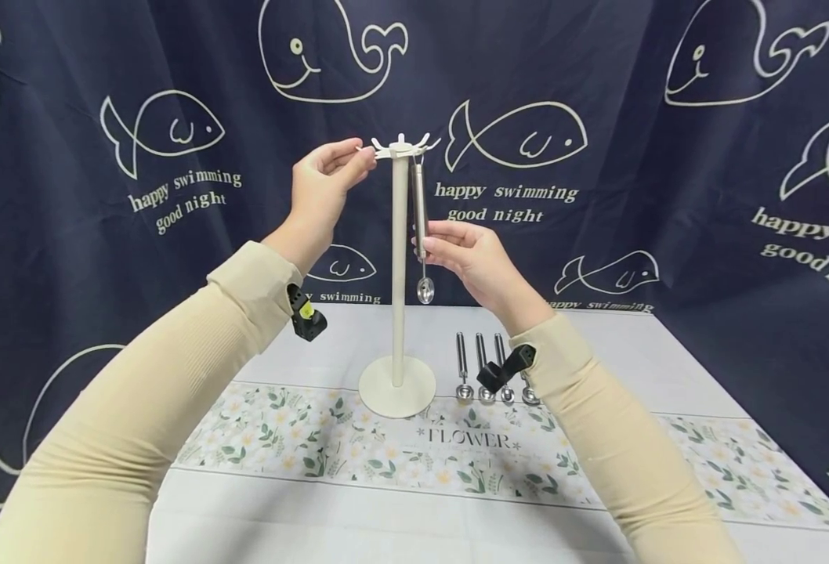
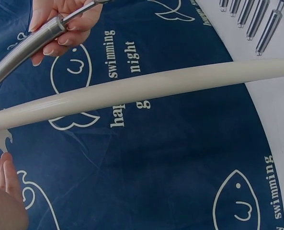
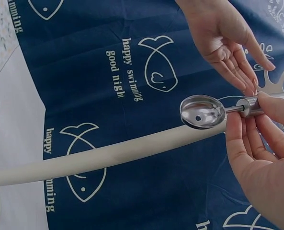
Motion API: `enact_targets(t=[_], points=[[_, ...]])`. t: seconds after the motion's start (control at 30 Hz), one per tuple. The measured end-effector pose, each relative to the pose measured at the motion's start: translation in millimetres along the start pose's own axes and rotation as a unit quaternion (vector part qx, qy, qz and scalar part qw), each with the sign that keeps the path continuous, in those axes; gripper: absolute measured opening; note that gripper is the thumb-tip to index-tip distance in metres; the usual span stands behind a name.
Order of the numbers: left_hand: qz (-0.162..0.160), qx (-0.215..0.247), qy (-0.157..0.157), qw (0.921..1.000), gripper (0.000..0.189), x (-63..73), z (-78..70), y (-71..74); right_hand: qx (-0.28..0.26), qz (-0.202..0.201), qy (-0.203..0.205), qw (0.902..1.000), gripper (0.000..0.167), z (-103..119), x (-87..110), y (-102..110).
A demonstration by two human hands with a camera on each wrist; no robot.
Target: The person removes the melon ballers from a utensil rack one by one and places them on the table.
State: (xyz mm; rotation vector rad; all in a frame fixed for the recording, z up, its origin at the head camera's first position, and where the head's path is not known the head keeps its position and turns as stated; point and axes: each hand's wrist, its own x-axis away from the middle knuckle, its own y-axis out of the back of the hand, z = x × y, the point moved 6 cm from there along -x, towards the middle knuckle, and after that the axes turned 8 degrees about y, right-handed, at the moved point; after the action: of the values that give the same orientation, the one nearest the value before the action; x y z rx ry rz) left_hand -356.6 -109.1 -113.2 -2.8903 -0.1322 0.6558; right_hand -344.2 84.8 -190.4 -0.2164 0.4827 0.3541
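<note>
A steel melon baller with a small hole in its bowl hangs beside the post of a cream hook stand, scoop downward. Its top loop is right at one of the hooks. My right hand pinches the lower part of its handle between thumb and fingers. At the stand's top, my left hand has thumb and fingertips on either side of a hook on the left. In the right wrist view the melon baller's bowl points away from my right fingers.
Several more steel melon ballers lie in a row on the white table, right of the stand's round base. A floral runner with the word FLOWER crosses the table. A dark blue fish-print curtain hangs behind.
</note>
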Motion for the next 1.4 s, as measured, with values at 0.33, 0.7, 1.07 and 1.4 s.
enact_targets(t=[0.33, 0.7, 1.07, 1.4], points=[[0.001, 0.005, -0.005, 1.0000, 0.032, -0.7, 0.1, 0.9, -0.010, -0.005, 0.001, 0.9999, 0.019, -2.0, 1.1, -0.6], [0.002, -0.004, -0.012, 0.9999, 0.032, 0.6, -1.1, -0.9, -0.015, -0.008, -0.002, 0.9999, 0.021, -3.4, 1.0, 0.2], [0.002, 0.001, -0.025, 0.9997, 0.030, 0.3, -1.0, -0.5, -0.025, -0.003, -0.002, 0.9997, 0.018, -3.7, 1.6, -1.7], [-0.001, 0.000, -0.025, 0.9997, 0.028, 1.0, -0.8, -0.5, -0.011, -0.010, -0.001, 0.9999, 0.022, -2.9, 1.9, -0.3]])
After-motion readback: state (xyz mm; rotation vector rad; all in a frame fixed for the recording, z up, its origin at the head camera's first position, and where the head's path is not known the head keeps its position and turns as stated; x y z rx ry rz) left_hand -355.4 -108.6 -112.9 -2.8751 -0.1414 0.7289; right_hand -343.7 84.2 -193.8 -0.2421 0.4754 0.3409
